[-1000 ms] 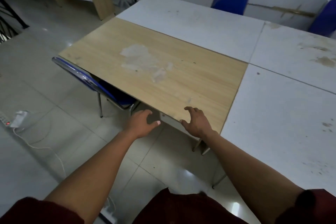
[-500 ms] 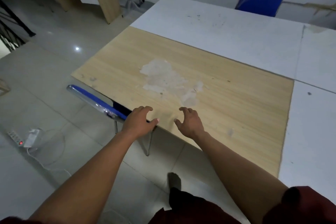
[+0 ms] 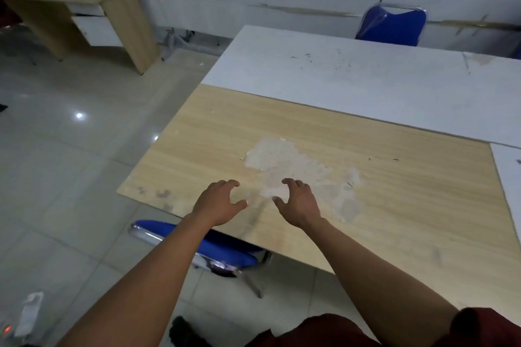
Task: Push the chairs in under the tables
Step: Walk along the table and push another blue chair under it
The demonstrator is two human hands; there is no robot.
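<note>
A blue chair with a chrome frame stands at the near edge of the wood-topped table; its backrest sticks out below the edge and its seat is hidden under the top. My left hand and my right hand hover over the table surface with fingers spread and curled, holding nothing, just beyond the chair's backrest. My left forearm crosses over the backrest. A second blue chair stands at the far side of the white table, by the wall.
A wooden desk with a white drawer stands at the far left by the wall. A power strip and white adapter lie on the tiled floor at lower left. Another white table adjoins on the right.
The view has shifted left and closer along the table. Both hands now hover over the wood top instead of its near edge, and the blue chair lies beneath my left forearm.
</note>
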